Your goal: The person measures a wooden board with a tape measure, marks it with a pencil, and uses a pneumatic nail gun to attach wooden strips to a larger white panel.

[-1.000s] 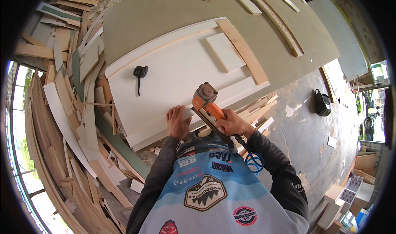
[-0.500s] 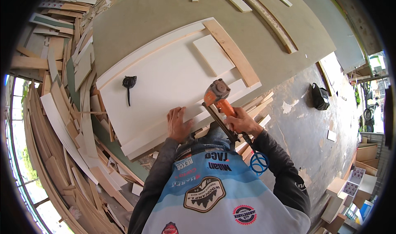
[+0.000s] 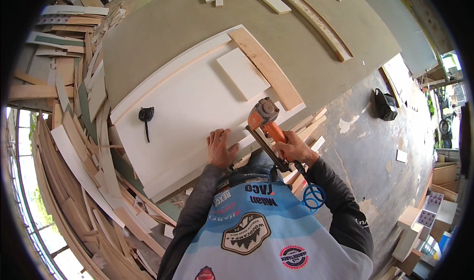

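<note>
A pneumatic nail gun [image 3: 273, 127], orange and grey, is gripped by its handle in my closed right hand [image 3: 296, 149]. Its nose rests at or just over the near edge of a white panel [image 3: 182, 117]; exact contact is hidden. My left hand [image 3: 220, 149] lies on that near edge, left of the gun, fingers stretched out and holding nothing. Along the panel's right end runs a bare wooden strip [image 3: 269, 67], and a white-faced strip [image 3: 173, 72] follows the far edge. A loose white rectangular board [image 3: 243, 75] and a black tape measure [image 3: 146, 114] lie on the panel.
Beneath the panel is a large greenish-brown worktop [image 3: 158, 28], with several long strips [image 3: 316, 23] at its far side. A blue coiled air hose [image 3: 313, 198] hangs by my right forearm. Scrap wood [image 3: 94, 176] piles up at left; a black bag [image 3: 385, 104] sits at right.
My left hand has slid right along the panel's near edge, closer to the nail gun. My right hand has carried the gun a little to the right relative to the panel. The view has shifted slightly.
</note>
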`<state>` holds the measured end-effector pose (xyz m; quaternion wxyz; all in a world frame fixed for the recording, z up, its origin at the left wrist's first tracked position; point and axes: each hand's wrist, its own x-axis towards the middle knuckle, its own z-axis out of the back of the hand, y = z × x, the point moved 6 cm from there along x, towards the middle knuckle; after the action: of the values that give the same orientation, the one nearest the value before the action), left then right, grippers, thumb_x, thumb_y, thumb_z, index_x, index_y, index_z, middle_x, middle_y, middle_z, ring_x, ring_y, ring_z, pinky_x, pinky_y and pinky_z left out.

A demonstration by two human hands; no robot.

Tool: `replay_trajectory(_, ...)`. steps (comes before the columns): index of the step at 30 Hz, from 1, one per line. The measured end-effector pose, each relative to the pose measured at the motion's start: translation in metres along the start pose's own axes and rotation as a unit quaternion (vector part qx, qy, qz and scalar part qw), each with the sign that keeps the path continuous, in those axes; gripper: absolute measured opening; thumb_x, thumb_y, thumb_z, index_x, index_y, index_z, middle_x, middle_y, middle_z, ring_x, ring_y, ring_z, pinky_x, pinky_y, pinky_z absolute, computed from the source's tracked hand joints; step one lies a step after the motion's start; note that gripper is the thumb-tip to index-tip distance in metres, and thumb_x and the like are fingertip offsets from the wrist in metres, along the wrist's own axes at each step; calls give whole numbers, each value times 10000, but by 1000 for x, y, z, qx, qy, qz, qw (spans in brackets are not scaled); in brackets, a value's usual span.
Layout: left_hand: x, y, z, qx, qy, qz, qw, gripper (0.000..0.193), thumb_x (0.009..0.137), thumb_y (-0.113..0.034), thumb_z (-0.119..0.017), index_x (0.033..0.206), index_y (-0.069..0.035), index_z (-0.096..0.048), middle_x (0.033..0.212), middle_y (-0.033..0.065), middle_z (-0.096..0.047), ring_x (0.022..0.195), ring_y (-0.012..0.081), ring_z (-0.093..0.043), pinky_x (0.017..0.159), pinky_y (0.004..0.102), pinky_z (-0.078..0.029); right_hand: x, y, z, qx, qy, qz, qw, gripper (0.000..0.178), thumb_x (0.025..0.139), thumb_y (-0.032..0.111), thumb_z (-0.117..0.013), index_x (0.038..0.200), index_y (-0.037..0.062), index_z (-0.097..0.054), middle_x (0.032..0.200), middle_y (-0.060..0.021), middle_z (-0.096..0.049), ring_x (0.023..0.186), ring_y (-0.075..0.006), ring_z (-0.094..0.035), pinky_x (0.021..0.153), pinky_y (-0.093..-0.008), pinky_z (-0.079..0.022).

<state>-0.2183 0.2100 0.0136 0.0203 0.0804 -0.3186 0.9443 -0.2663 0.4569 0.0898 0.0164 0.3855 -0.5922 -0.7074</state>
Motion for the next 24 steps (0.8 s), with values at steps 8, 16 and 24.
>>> replay_trajectory(8,2,-4,1,13,-3,28,1000,599,697,-211,-802,1252,-82,-616,1199,101,-557,1173,311,-505,998,475,-394,-9,20,20,-18,22,-6,1000,247,913,150,-647,1035,-63,-626,606,6,-551,498,-79,-505,461,-264,-393)
replay_trajectory(16,-6,-11,-2,58,-31,85,994,657,707,-233,-811,1313,-75,-610,1223,124,-567,1198,336,-503,1046,480,-381,-14,10,161,-51,-250,69,965,224,932,200,-634,1014,-5,-676,628,0,-568,535,-81,-513,494,-275,-401)
replay_trajectory(24,-30,-24,17,158,-63,226,959,737,753,-233,-811,1411,-72,-522,1365,151,-488,1313,349,-434,1136,504,-313,65,-2,306,-465,-433,80,768,559,868,313,-675,1367,77,-587,771,-192,-695,740,-390,-690,689,-513,-519)
